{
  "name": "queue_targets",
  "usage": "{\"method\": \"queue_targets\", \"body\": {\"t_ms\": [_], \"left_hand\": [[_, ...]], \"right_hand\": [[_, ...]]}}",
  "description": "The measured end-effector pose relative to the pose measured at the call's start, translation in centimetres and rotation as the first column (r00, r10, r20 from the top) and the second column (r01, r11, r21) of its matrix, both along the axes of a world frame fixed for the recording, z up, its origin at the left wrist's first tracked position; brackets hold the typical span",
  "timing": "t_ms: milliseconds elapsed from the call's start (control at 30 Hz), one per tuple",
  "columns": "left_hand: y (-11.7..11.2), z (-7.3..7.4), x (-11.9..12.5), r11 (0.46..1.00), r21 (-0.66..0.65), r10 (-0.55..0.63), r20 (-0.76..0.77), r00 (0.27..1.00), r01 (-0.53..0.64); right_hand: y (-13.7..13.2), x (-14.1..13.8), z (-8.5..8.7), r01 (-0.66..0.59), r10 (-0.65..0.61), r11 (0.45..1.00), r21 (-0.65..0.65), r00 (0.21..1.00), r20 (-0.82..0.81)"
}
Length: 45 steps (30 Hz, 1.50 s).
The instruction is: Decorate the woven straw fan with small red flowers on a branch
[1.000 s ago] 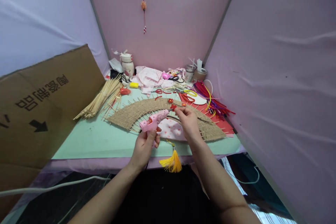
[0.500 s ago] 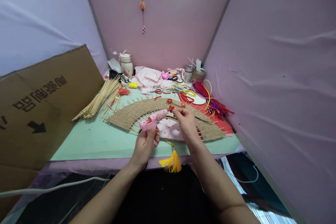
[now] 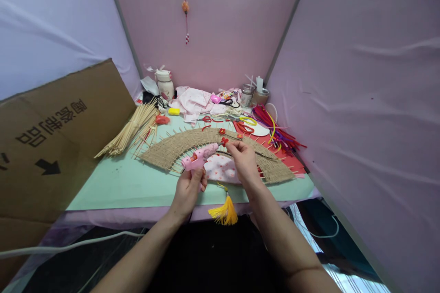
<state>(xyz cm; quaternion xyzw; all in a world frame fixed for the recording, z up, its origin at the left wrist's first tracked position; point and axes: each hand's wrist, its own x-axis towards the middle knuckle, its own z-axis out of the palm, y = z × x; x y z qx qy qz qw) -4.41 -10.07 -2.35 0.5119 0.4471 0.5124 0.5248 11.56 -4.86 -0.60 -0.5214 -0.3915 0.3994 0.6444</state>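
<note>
My left hand [image 3: 190, 188] is closed around the handle of a pink glue gun [image 3: 199, 157], its nozzle pointing up to the right. Between the fingertips of my right hand [image 3: 244, 161] is a small red flower [image 3: 224, 141], right at the nozzle; whether the two touch I cannot tell. Below both lies a fan-shaped weaving [image 3: 161, 154] of brown twine on thin sticks. Two more red flowers [image 3: 222, 131] sit along its upper part, near a dark twig-like strip. White cloth with red dots [image 3: 220, 168] covers the fan's lower middle, and a yellow tassel [image 3: 225, 211] hangs over the table edge.
A bundle of bamboo sticks [image 3: 129, 132] lies at the left beside a cardboard sheet [image 3: 65, 146]. Scissors with yellow handles [image 3: 250, 121] and red-handled ones lie behind the fan. Coloured pipe cleaners [image 3: 282, 132] are at the right. A white bottle [image 3: 165, 84] and cups stand at the back.
The glue gun has shifted very slightly left in my left hand, its nozzle still close to the red flower. My right hand keeps its pinch in nearly the same place.
</note>
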Motion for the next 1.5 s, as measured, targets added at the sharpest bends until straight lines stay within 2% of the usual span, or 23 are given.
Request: {"method": "queue_targets", "body": {"t_ms": [500, 833, 1133, 1500], "left_hand": [[0.12, -0.01, -0.23, 1.000, 0.000, -0.021, -0.037, 0.999, 0.021], [0.22, -0.31, -0.38, 0.999, 0.017, -0.047, -0.045, 0.998, 0.048], [-0.12, 0.26, -0.08, 0.998, 0.020, -0.061, -0.036, 0.997, 0.062], [0.09, 0.04, -0.25, 0.998, 0.046, -0.031, -0.095, 0.995, 0.035]], "right_hand": [[-0.19, -0.02, 0.25, -0.021, 0.021, 1.000, 0.001, 0.999, -0.030], [-0.15, 0.10, -0.18, -0.020, 0.020, 1.000, -0.001, 0.999, -0.033], [-0.17, -0.04, 0.07, -0.001, 0.001, 1.000, 0.003, 0.998, -0.066], [-0.33, 0.09, -0.28, -0.009, 0.009, 1.000, -0.005, 1.000, -0.029]]}}
